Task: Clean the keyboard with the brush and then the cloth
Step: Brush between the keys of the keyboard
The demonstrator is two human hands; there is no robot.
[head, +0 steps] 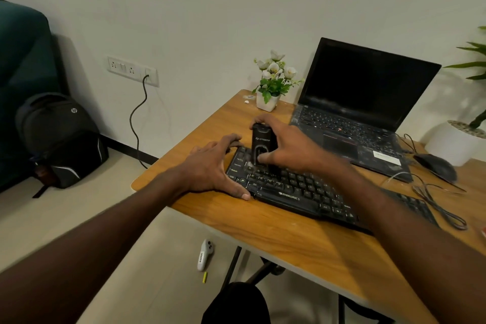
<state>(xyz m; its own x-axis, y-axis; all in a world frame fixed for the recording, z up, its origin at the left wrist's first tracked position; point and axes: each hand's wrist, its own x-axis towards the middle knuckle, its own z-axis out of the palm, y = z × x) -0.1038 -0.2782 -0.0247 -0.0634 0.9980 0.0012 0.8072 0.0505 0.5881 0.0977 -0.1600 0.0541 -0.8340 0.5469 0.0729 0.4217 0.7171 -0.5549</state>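
Wooden desk (289, 242): right hand (286, 144) fingers clamp brush (260, 147); left hand (210, 166) splayed, bracing ZEBRONICS keyboard (302, 192).

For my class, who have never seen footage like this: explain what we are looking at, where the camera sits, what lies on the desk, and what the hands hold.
There is no machine here. One wide-angle camera worn on a person's head looks down at their two bare arms.

On the wooden desk lies a black keyboard. Behind it stand an open laptop, dusty around its keys, and a small potted flower; a mouse lies to the right.

The left hand is spread open, steadying the keyboard's left end. The right hand grips the brush, an upright black tool, its fingers curled over the top. Its lower end meets the keys, so brushing appears under way. No cloth is visible.
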